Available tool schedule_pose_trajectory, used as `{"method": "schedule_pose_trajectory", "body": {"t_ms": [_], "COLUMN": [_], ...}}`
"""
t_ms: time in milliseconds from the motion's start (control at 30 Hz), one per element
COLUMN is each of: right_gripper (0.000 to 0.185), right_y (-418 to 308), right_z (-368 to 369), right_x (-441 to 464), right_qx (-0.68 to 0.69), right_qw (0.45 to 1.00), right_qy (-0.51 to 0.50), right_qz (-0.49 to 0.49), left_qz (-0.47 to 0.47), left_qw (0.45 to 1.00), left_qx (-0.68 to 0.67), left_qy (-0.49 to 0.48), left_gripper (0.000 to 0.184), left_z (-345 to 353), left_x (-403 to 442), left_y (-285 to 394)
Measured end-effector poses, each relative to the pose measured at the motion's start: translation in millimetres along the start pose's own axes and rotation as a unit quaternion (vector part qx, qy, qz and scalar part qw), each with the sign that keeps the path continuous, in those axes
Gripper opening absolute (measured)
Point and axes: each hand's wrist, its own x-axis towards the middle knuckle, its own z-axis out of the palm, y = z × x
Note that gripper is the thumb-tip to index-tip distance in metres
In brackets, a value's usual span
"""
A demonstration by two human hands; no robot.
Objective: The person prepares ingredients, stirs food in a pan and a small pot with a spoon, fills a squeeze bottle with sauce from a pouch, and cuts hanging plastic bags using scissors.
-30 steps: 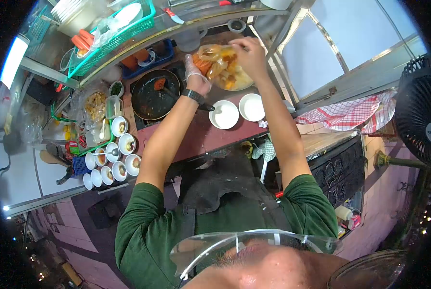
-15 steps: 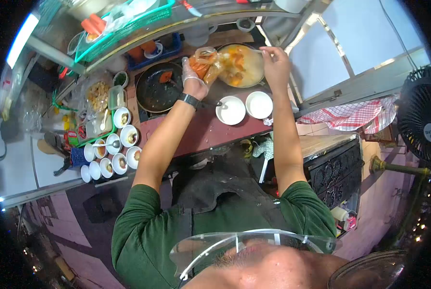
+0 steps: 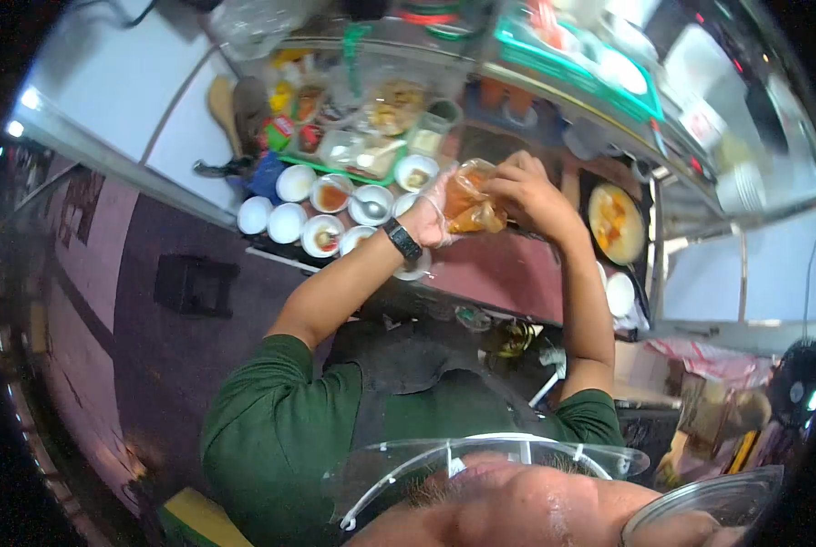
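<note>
Hands (image 3: 422, 219) (image 3: 531, 193) at either side of a plastic bag (image 3: 465, 196) with orange contents

The left hand (image 3: 423, 217), clear-gloved, holds a plastic bag (image 3: 468, 193) of orange contents over the desk (image 3: 504, 273), the right hand (image 3: 528, 190) at its right edge, white bowls (image 3: 287, 222) grouped leftward, yellow-orange food (image 3: 614, 226) in pale liquid rightward.

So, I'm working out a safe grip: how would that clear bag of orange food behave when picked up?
The clear bag is probably floppy, since its thin plastic creases beside the left hand. Its load may sag and shift, as orange food bulges inside. The shiny plastic might be slippery.
</note>
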Motion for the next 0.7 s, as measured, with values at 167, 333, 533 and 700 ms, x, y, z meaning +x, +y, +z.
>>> {"method": "schedule_pose_trajectory", "body": {"t_ms": [167, 333, 533, 700], "right_gripper": [0.024, 0.022, 0.037, 0.030], "right_y": [-17, -3, 11, -5], "right_z": [71, 165, 230, 180], "right_x": [165, 327, 405, 328], "right_qx": [-0.053, -0.063, -0.149, -0.069], "right_qw": [0.992, 0.982, 0.987, 0.994], "right_qy": [0.108, 0.179, 0.004, 0.085], "right_qz": [-0.039, -0.001, 0.053, 0.001], "left_qz": [0.115, 0.258, 0.153, 0.142], "left_qw": [0.993, 0.947, 0.975, 0.965], "left_qx": [-0.035, -0.141, -0.136, 0.126], "left_qy": [0.006, 0.133, 0.087, 0.180], "left_gripper": [0.076, 0.078, 0.056, 0.048], "left_z": [-43, -61, -81, -70], "left_x": [-86, -152, -198, -230], "left_y": [139, 157, 115, 95]}}
